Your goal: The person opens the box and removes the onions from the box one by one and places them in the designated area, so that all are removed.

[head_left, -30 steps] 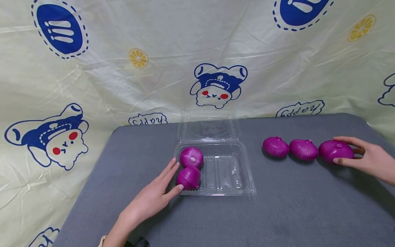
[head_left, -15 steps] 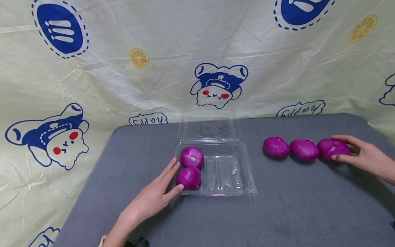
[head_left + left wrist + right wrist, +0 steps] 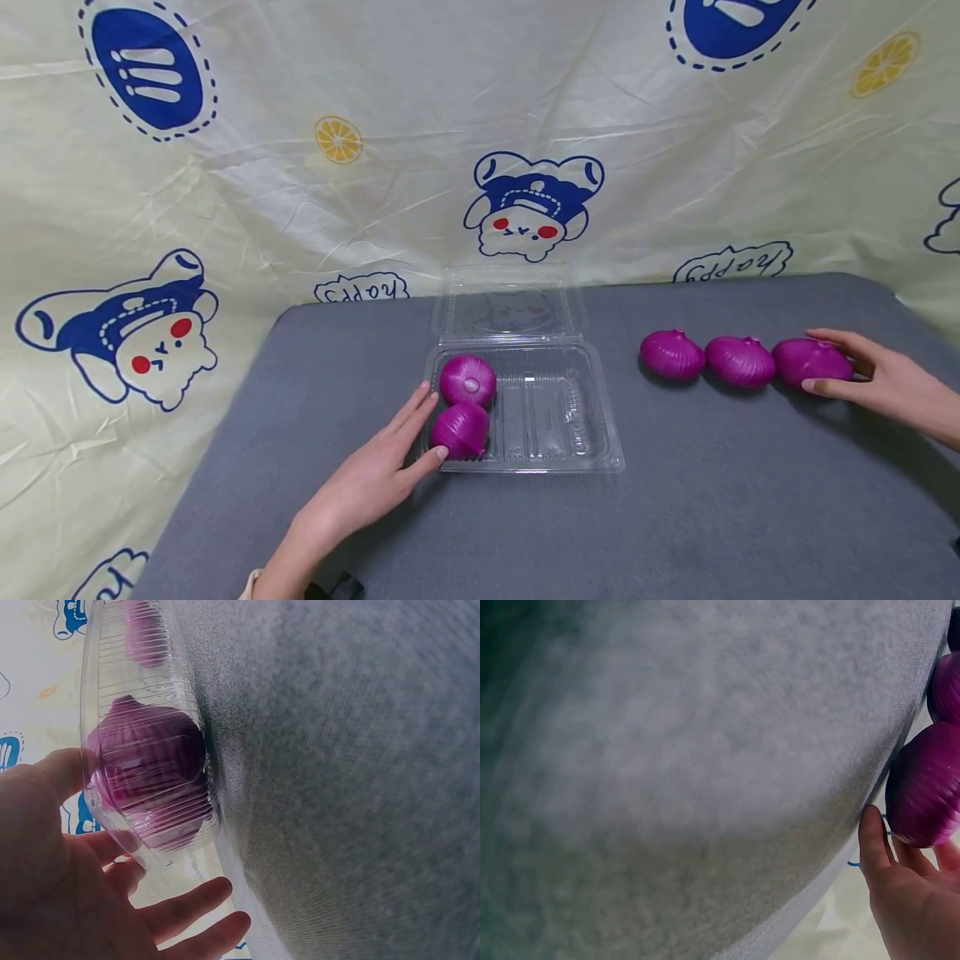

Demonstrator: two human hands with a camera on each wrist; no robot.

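Two purple onions [image 3: 468, 381] sit one behind the other along the left side of a clear plastic clamshell box [image 3: 555, 463]. My left hand [image 3: 375, 479] rests at the box's left rim, fingers extended and thumb by the front onion [image 3: 460, 430]. Through the ribbed wall, the left wrist view shows an onion [image 3: 150, 757] beside that hand [image 3: 82, 877]. On the right, three onions stand in a row. My right hand [image 3: 888, 383] holds the rightmost onion [image 3: 806, 362] between thumb and fingers; the right wrist view shows this onion [image 3: 926, 787] by the fingertips.
The middle onion [image 3: 740, 362] and the left onion [image 3: 672, 355] of the row lie right of the box. Its open lid [image 3: 510, 310] leans back toward a patterned cloth backdrop [image 3: 405, 208]. Everything stands on a grey cloth-covered table [image 3: 675, 517].
My right hand has moved slightly left with the rightmost onion, which now sits closer against its neighbour and is turned a little. My left hand and the box have stayed in place.
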